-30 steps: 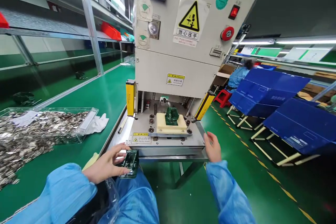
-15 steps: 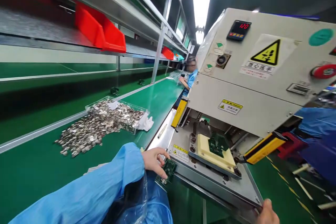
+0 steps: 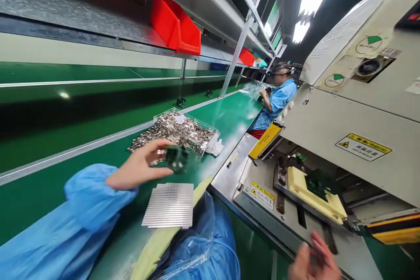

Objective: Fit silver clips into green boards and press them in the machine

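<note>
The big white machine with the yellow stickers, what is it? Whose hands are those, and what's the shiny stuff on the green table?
The camera sits on a worker's head, so those are that person's own hands. The white machine looks like a press; on its cream block sits a green board. The left hand holds a small green circuit board above the green table. The right hand, blurry, is near the machine's front edge. The shiny stuff is a heap of small metal pieces in a clear tray; ribbed silver sheets lie nearer. Another worker sits farther along.
</note>
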### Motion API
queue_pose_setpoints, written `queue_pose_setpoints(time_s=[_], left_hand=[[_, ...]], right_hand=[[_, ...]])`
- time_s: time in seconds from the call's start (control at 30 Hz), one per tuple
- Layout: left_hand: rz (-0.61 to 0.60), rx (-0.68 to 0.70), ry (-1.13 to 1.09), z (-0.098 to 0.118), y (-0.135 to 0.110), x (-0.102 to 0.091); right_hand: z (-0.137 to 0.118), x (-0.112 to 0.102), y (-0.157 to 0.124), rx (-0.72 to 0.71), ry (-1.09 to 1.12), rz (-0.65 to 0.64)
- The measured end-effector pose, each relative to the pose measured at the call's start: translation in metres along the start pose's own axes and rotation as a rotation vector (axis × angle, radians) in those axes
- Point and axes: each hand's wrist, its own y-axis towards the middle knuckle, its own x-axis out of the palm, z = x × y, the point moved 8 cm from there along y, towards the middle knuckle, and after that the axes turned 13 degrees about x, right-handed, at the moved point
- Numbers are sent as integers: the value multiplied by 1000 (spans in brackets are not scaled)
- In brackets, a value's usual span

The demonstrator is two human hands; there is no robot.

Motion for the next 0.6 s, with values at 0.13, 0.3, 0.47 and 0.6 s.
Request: queue_pose_setpoints(time_s=[0.13,0.3,0.47,0.6], left_hand=[[770,-151,352,-56,-56,-160],[1175,-173,807,-91,-108,-254],[1072,-111,1039,-106,-89,-285],[987,-271,1008,-128,-71,-305]], right_hand=[[-53,103,-44,-107,30,-517],[-102,227,-99,-262,-3,-1027],[-132,329,-136,-585,-204,-1058],[-137,384,-152,-645,-327,-1030]])
